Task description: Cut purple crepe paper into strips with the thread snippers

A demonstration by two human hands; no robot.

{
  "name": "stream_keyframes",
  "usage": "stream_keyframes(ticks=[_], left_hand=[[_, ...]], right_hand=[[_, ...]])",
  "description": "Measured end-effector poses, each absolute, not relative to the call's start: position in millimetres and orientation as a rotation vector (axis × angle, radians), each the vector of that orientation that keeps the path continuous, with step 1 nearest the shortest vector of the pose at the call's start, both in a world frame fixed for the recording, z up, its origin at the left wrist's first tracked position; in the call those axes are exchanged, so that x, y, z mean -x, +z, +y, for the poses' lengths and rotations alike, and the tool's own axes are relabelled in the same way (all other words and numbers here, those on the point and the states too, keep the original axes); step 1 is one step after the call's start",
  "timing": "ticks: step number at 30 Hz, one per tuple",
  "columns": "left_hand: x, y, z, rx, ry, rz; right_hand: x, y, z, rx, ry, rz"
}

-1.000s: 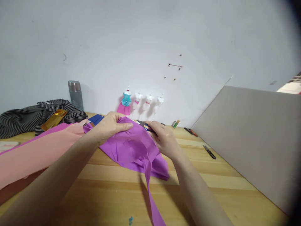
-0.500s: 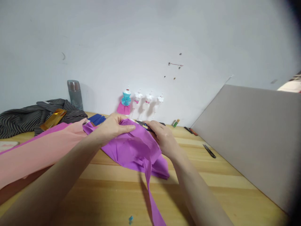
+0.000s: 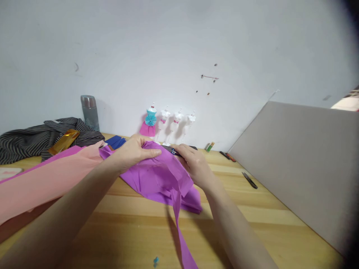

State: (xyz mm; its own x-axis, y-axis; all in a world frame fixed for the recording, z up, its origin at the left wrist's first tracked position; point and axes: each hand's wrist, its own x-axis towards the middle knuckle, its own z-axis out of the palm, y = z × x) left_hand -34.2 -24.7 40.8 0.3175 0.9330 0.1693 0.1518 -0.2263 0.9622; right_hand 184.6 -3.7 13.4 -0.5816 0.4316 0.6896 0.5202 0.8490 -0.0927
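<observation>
Purple fabric hangs from my left hand, its top edge pinched between thumb and fingers. A narrow strip of the same fabric trails down toward the table's front. My right hand is closed around the handles of a pair of scissors. The scissors' dark blades point left and lie against the fabric's upper edge, near my left fingers. Part of the handles is hidden by my right hand.
Several small white dress forms stand by the wall, one dressed in blue and pink. Peach fabric, striped cloth and a grey bottle are at left. Small snips lie right, before a white panel.
The scissors' blades have come closer together over the fabric's edge. Both hands and the purple fabric stay in nearly the same place.
</observation>
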Motion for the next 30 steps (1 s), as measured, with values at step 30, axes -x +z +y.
stream_keyframes(ticks=[30], left_hand=[[27, 31, -18, -1.673, 1.032, 0.920]], right_hand=[[-179, 12, -8, 0.727, -0.113, -2.266]])
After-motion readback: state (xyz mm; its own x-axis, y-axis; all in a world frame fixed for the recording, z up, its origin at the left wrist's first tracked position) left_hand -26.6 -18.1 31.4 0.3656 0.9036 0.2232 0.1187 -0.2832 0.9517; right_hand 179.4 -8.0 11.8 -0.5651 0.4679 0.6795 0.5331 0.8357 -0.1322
